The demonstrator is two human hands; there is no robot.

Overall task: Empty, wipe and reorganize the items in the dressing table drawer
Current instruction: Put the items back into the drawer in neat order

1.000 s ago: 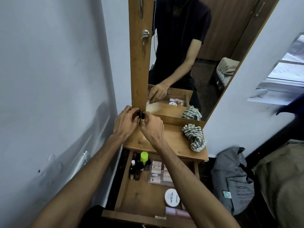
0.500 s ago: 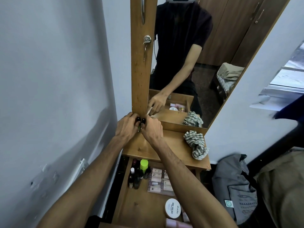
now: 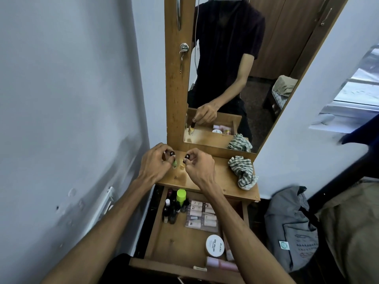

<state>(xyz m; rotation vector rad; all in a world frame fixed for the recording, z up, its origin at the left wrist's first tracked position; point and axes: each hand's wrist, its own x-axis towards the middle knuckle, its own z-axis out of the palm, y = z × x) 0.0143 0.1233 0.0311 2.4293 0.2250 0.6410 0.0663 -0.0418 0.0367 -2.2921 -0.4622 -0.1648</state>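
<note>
Emptying step: left hand [image 3: 154, 163] pinches the green bottle [image 3: 174, 163], right hand [image 3: 200, 165] pinches the yellow bottle [image 3: 182, 166] on the tabletop [image 3: 217, 177]; next, release and return to the drawer [image 3: 176, 240].

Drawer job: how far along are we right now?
Early in the emptying. Done: the drawer is pulled open. In hand: the left hand pinches a small green bottle and the right hand a yellowish bottle, both at the tabletop. Left: dark bottles, pink tubes and a white jar remain inside; the striped cloth lies unused, so wiping and reorganizing are ahead.
</note>
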